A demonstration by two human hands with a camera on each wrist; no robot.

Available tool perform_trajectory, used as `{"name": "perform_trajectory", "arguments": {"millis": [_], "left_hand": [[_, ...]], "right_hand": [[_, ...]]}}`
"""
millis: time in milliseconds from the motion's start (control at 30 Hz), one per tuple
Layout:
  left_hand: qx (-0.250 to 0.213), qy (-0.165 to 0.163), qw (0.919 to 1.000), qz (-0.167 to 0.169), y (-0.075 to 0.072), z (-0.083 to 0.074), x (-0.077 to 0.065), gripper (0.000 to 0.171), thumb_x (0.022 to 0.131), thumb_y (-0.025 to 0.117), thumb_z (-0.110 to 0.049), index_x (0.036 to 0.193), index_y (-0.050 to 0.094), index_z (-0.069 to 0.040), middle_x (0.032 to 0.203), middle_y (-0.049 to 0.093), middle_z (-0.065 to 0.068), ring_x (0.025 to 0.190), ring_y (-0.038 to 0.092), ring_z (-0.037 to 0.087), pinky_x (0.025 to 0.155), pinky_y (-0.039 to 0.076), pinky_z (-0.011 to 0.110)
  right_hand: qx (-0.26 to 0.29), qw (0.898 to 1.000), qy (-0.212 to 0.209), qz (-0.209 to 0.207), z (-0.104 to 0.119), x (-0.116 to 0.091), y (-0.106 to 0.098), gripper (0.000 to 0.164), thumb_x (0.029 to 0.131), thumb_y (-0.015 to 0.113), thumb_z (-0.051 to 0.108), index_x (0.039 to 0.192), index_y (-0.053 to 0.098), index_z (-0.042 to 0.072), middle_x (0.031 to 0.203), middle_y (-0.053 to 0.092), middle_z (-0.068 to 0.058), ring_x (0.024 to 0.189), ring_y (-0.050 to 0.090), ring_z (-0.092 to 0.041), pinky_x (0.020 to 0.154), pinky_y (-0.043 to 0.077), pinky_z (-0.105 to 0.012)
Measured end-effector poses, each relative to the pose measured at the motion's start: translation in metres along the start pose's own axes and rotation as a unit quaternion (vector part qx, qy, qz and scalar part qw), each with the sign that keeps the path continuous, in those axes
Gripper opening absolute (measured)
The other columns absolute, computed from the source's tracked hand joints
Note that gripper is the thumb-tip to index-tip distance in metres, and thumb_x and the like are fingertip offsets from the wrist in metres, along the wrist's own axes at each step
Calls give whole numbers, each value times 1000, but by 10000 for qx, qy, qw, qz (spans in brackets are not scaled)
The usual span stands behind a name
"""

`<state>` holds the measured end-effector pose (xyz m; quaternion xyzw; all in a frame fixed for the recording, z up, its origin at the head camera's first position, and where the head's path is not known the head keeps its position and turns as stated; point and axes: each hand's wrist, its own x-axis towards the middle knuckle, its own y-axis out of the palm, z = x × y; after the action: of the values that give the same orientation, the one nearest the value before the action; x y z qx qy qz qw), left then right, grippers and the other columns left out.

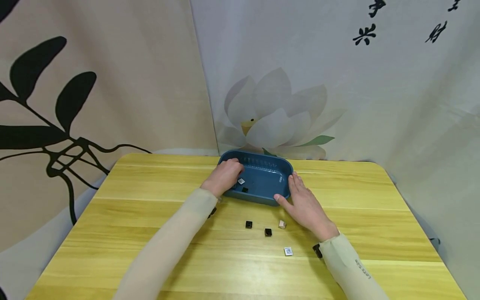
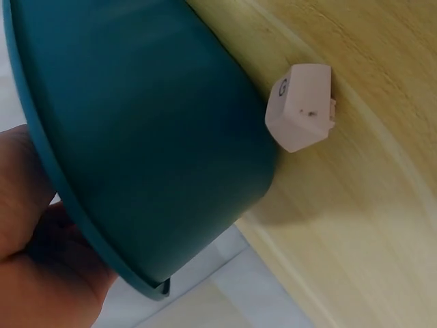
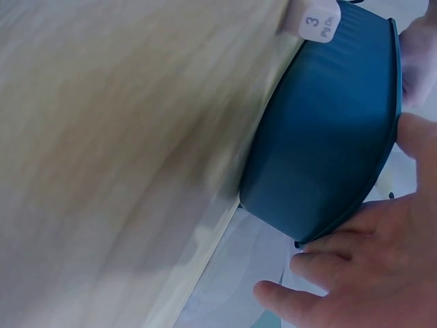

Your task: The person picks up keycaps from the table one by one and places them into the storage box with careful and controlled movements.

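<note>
A blue plastic basin (image 1: 258, 199) stands near the table's far edge. My left hand (image 1: 226, 174) reaches over its left rim, fingers bent down inside; the fingertips are hidden, and I cannot tell whether they hold anything. Beside that hand, a white piece (image 1: 241, 181) and a black piece (image 1: 245, 189) lie in the basin. My right hand (image 1: 305, 206) rests against the basin's right end with extended fingers, thumb at the near rim. Close to the basin's outer wall sits a pale keycap (image 2: 300, 108); another keycap marked 3 and Pg Dn (image 3: 319, 20) shows in the right wrist view.
In front of the basin lie two small black pieces, one left (image 1: 248, 224) and one nearer the middle (image 1: 268, 232), plus a pale keycap (image 1: 282, 224). Closer to me is a white square piece (image 1: 288, 251) with a dark pattern. Printed curtains (image 1: 150, 83) hang behind the wooden table (image 1: 375, 216).
</note>
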<state>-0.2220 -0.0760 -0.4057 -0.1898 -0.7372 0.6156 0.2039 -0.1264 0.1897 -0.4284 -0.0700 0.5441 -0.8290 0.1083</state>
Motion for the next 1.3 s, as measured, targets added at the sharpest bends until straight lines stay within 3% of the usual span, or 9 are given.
{"name": "perform_trajectory", "arguments": {"millis": [233,600,733,867,1033,1300], "left_hand": [[90,-63,9999,80,5,3,3,24,103,59,3,102,81,-7,93,67,10,83,64,22,75,57,36],[-51,-318,9990,297,9,6,6,23,103,60,1,110,80,-7,104,72,10,88,65,20,83,58,36],[-50,-228,9992,336,8,6,4,22,103,61,-2,114,80,-7,110,74,10,96,70,22,86,59,38],[21,-59,9998,169,3,6,0,21,103,66,-12,120,77,-7,117,73,11,104,70,25,89,59,39],[-101,21,9999,-100,-4,6,-7,38,104,66,-28,136,68,-8,135,67,10,119,65,26,99,55,41],[-188,309,9970,-679,-14,9,-27,46,105,62,-38,140,65,-9,140,63,11,128,60,28,106,49,46]], "right_hand": [[20,10000,-2,2,1,1,0,100,103,38,69,161,15,-9,171,4,-23,157,11,-41,122,24,-59],[22,10000,-21,3,1,0,1,101,103,37,70,161,14,-9,171,3,-23,157,11,-40,121,24,-59],[7,10000,-21,4,2,0,1,100,103,37,70,161,15,-9,171,5,-24,157,11,-40,122,24,-59],[-3,10000,-5,23,1,0,1,100,103,36,70,161,15,-9,171,4,-23,157,10,-40,122,23,-59],[-18,10000,-5,3,1,0,0,100,104,37,69,161,15,-9,171,3,-23,157,10,-40,122,23,-58],[-7,10000,2,15,0,0,1,101,103,35,71,161,14,-9,171,4,-23,157,10,-40,123,22,-57]]}}
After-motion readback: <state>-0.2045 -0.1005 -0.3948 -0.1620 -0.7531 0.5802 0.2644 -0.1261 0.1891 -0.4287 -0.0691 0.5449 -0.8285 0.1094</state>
